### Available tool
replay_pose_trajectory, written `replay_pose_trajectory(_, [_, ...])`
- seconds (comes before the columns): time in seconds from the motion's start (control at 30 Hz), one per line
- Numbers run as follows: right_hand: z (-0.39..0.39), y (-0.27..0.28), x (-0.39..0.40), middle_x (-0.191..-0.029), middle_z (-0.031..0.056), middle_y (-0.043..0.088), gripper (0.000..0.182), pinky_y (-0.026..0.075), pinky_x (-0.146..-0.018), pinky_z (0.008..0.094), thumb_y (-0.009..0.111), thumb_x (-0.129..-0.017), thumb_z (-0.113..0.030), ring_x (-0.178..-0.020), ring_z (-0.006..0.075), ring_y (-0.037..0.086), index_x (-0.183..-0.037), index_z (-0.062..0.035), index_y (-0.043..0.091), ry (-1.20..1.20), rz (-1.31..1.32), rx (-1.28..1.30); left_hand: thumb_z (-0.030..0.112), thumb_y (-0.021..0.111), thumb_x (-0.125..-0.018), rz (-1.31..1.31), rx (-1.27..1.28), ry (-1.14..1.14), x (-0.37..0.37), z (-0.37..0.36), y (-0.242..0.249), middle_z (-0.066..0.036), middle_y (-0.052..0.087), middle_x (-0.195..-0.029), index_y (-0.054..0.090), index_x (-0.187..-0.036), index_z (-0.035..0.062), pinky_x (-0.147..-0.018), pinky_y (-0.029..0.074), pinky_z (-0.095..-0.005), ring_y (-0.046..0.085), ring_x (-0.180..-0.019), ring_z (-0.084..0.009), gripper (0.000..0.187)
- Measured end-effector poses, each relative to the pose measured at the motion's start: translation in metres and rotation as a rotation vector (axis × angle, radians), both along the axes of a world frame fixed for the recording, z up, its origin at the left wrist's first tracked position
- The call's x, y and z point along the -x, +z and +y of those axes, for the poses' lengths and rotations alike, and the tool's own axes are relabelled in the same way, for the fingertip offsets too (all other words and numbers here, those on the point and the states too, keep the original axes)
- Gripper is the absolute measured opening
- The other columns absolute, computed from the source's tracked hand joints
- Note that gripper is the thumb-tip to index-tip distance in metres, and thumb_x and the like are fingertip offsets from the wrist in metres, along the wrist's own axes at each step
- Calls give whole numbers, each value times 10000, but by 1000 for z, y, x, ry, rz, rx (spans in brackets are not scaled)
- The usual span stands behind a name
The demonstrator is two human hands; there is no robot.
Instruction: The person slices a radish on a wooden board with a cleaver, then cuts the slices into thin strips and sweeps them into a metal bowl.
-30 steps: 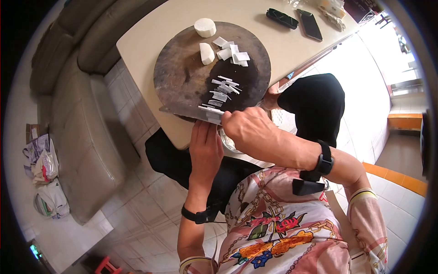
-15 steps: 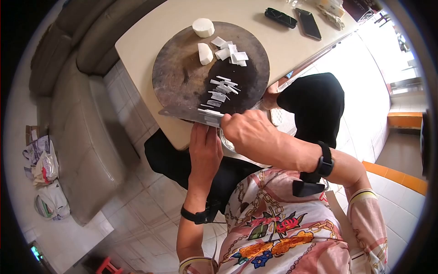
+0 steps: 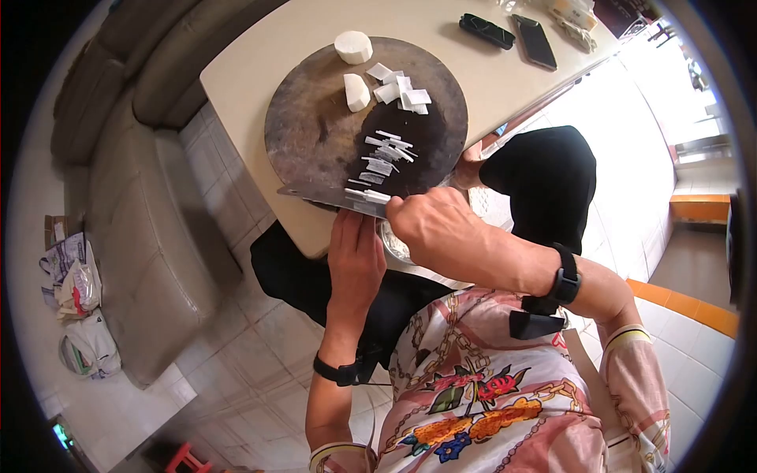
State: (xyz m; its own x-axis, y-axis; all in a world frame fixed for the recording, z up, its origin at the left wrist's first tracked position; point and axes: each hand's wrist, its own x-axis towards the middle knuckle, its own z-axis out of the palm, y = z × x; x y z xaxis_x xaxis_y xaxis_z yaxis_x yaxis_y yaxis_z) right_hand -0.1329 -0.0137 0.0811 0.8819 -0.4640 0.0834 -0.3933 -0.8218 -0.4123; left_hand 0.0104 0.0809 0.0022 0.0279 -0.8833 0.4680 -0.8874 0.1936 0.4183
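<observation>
My right hand (image 3: 438, 229) is wrapped round the handle of a kitchen knife (image 3: 323, 199), its blade reaching left across the near edge of a round wooden chopping board (image 3: 303, 130). My left hand (image 3: 356, 256) is right below the blade, fingers pressed together; the blade hides the fingertips and whatever they hold. Thin white strips (image 3: 384, 154), apparently white radish, lie in a row on the board, and a few cling along the blade. Farther back are flat white slices (image 3: 406, 93), a cut chunk (image 3: 356, 93) and a thick round piece (image 3: 353, 48).
A bowl with white contents (image 3: 394, 243) is partly hidden beneath my right hand. On the table (image 3: 236, 75), a phone (image 3: 535, 42) and a black case (image 3: 486, 31) lie at the back right, near plastic bags (image 3: 574, 16). A sofa (image 3: 150, 236) stands to the left.
Almost nothing differs. The knife and my right hand have shifted very slightly, with the blade tilted a little; the white pieces on the board stay in place.
</observation>
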Motion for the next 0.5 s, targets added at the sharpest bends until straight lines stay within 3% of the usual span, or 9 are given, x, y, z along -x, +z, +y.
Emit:
replay_pose_trajectory(0.13, [-5,-9,2,-612,206,584,124,470,-507,451,563,-686,26,-575,389,611,-798,69,533,-29,-93,-35,-54,549,-818,2,4,6,0,1,-1,-212,536,-1182,557,-1161,-88,-942,475,-470,532,-1116,-414,345])
replay_pose_trajectory(0.27, [1,4,14,-630,212,588,122,470,-510,451,562,-685,26,-582,391,611,-795,66,530,-24,-9,-63,-46,551,-832,11,20,1,-1,1,-6,-221,534,-1179,549,-1171,-91,-937,476,-476,536,-1109,-417,342])
replay_pose_trajectory(0.33, [2,10,15,-596,207,597,79,507,-531,418,611,-663,-16,-594,365,647,-692,41,565,-17,30,-24,-44,549,-836,14,21,-6,-1,1,-7,-225,533,-1175,548,-1170,-92,-935,477,-478,537,-1103,-419,337])
replay_pose_trajectory(0.5, [0,-2,2,-616,214,584,106,470,-510,457,558,-689,29,-582,395,612,-785,66,531,2,2,-26,-46,543,-839,12,20,-11,0,1,-3,-231,526,-1176,549,-1164,-92,-933,473,-484,533,-1102,-426,328])
